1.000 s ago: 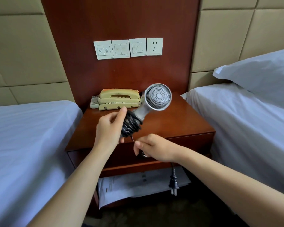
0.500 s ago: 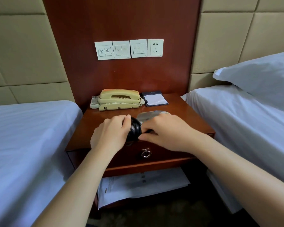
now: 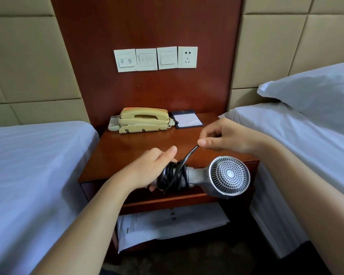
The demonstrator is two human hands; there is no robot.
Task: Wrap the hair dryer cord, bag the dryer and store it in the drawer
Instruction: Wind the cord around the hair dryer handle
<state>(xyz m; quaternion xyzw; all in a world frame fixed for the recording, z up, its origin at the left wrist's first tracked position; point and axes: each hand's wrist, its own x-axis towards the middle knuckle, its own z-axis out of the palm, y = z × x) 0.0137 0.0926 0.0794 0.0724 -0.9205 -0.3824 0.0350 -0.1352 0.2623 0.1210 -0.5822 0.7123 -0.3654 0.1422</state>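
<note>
A silver hair dryer (image 3: 224, 178) lies sideways in the air over the nightstand's front edge, its round grille facing me. My left hand (image 3: 147, 169) grips its handle, which is wound with several turns of black cord (image 3: 173, 178). A free length of the cord runs up and right to my right hand (image 3: 228, 138), which pinches it between thumb and fingers above the nightstand top. The plug is hidden. The drawer front (image 3: 167, 197) below the dryer is shut and mostly covered by it.
The wooden nightstand (image 3: 127, 151) stands between two white beds. A beige telephone (image 3: 143, 120) and a notepad (image 3: 187, 121) sit at its back. White papers (image 3: 171, 225) lie on the shelf below. Wall switches and a socket (image 3: 187, 57) are above. A pillow (image 3: 314, 92) lies right.
The dryer has swung so its head points right and down with the grille toward me. My right hand rose from the handle, pulling the cord's free end up and right.
</note>
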